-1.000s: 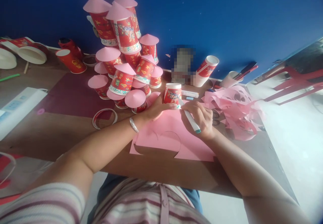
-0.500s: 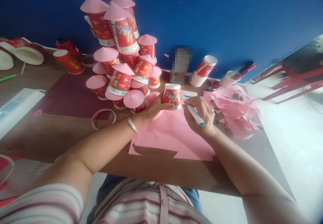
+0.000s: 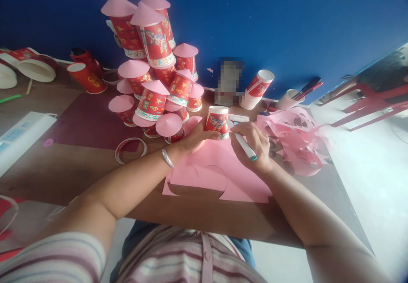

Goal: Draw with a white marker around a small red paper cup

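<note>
My left hand (image 3: pixel 195 137) holds a red patterned paper cup (image 3: pixel 217 122) upside down on a pink paper sheet (image 3: pixel 219 173), fingers wrapped round its base. My right hand (image 3: pixel 253 147) grips a white marker with a teal end (image 3: pixel 242 145), its tip against the cup's rim on the right side. The pink sheet lies on the brown table and has curved cut-outs along its near edge.
A tall stack of red cups with pink cone lids (image 3: pixel 153 66) stands just left of the cup. Pink paper scraps (image 3: pixel 295 138) pile up at right. More cups (image 3: pixel 257 88), a lying red cup (image 3: pixel 86 77), paper rings (image 3: pixel 130 149) and a white power strip (image 3: pixel 22 136) lie around.
My right hand has shifted slightly up and round the cup with the marker; the left hand keeps the cup in place.
</note>
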Available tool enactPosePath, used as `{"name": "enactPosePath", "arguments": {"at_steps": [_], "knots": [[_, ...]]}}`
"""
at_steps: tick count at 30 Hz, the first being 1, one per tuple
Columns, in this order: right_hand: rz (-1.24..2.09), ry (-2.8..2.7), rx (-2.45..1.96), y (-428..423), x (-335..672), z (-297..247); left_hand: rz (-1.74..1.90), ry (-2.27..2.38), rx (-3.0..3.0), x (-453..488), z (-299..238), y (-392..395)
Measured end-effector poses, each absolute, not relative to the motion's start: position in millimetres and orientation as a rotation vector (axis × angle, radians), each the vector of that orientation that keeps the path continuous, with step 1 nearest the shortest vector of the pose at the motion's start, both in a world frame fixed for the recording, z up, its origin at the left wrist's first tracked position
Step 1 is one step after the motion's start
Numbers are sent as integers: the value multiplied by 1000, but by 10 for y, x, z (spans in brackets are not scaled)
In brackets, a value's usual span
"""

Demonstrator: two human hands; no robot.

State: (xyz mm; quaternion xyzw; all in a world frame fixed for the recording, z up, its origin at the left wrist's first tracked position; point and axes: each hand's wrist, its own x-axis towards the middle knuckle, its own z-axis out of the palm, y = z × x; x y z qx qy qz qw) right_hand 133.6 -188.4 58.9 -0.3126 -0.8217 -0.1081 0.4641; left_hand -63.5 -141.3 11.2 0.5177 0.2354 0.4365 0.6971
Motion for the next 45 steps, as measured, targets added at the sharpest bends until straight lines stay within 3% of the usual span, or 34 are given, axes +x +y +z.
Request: {"name": "enactPosePath", "arguments": {"at_steps": [45], "knots": [[-349, -2023, -717, -1886, 1310, 552, 997, 456, 1089, -632, 98, -1413]]}}
